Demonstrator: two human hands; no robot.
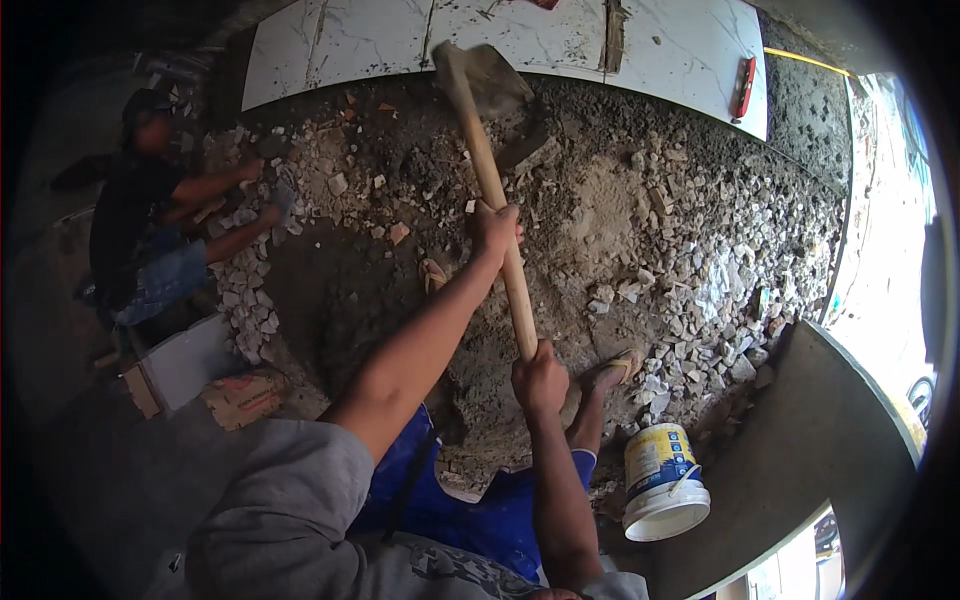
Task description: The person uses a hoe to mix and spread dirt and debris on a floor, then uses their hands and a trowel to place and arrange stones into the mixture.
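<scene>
Both my hands grip the long wooden handle of a hoe (485,165). My left hand (495,230) is closed around the middle of the handle. Nearer to me, my right hand (540,380) wraps the handle's lower end. The wide, dirt-coated metal blade (492,82) is at the far end, raised over the edge of the white tiles (370,40). Beneath the handle lies dark, loose soil (400,160) mixed with stones. The blade's lower edge blends into the dark ground, so contact cannot be made out.
Broken stone (690,320) covers the right side. A white bucket (665,485) lies tipped near a curved wall (800,450). A red tool (744,90) rests on the tiles. At left, another person (150,210) crouches, reaching into rubble. My sandalled foot (610,372) stands among the stones.
</scene>
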